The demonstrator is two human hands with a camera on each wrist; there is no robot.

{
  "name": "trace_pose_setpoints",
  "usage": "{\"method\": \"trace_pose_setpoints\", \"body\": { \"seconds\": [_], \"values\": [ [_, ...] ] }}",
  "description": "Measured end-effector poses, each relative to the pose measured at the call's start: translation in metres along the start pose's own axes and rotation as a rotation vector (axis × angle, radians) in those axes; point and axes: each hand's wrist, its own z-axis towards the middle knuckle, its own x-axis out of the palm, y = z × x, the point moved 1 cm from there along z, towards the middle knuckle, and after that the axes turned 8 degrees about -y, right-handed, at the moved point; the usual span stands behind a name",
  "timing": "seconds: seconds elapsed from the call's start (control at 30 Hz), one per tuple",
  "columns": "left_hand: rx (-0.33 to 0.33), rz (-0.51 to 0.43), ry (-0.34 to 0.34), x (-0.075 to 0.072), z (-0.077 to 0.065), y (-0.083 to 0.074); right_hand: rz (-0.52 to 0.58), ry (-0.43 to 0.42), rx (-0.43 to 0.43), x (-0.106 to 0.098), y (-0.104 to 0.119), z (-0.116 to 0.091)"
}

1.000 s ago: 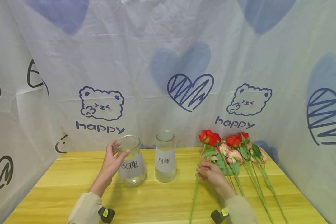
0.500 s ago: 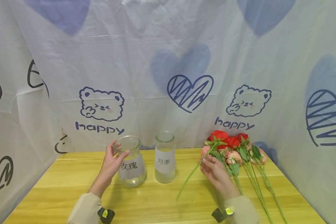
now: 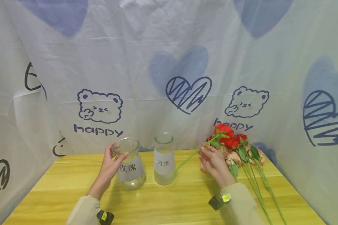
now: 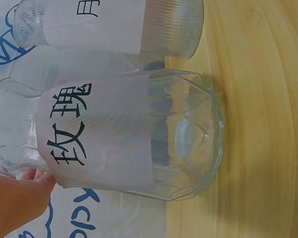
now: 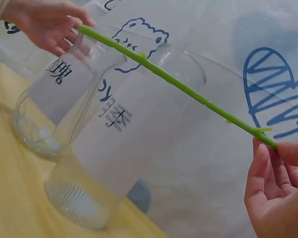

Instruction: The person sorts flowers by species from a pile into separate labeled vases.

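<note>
My left hand (image 3: pixel 108 167) holds the neck of a wide clear glass vase (image 4: pixel 186 134), thumb at the front below the rim and fingers behind. The vase stands upright on the table, with a white label bearing black characters. My right hand (image 3: pixel 217 164) pinches the green stem (image 5: pixel 188 91) of a red rose (image 3: pixel 223 130) between thumb and fingers. The bloom points up and right, and the stem slants down left so that its cut end overlaps a narrower glass vase (image 3: pixel 164 164) in the head view. In the right wrist view the stem crosses in front of both vases.
To the right, on the wooden table (image 3: pixel 169 206), lie more red roses (image 3: pixel 240 138) and several pink flowers (image 3: pixel 233 158) with long stems toward the front. A white printed cloth (image 3: pixel 146 118) hangs close behind and at both sides.
My right hand has raised the rose off the table. Its stem has swung from pointing toward the front to slanting left toward the narrower vase. My left hand keeps its hold on the wide vase.
</note>
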Motion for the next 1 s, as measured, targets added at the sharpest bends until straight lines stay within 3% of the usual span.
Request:
{"method": "trace_pose_setpoints", "body": {
  "seconds": [0.27, 0.37, 0.8, 1.0],
  "values": [
    [0.001, 0.003, 0.001, -0.001, -0.001, 0.000, 0.025, -0.015, -0.080, 0.027, 0.010, 0.005],
    [0.004, -0.007, 0.007, -0.001, -0.002, 0.000, -0.012, -0.006, -0.104, 0.039, 0.015, 0.005],
    [0.017, -0.027, 0.013, 0.000, -0.003, 0.003, -0.047, 0.062, -0.127, 0.093, 0.033, 0.008],
    [0.021, -0.028, 0.012, -0.001, -0.004, 0.002, -0.036, 0.005, -0.177, 0.118, 0.031, 0.012]
  ]
}}
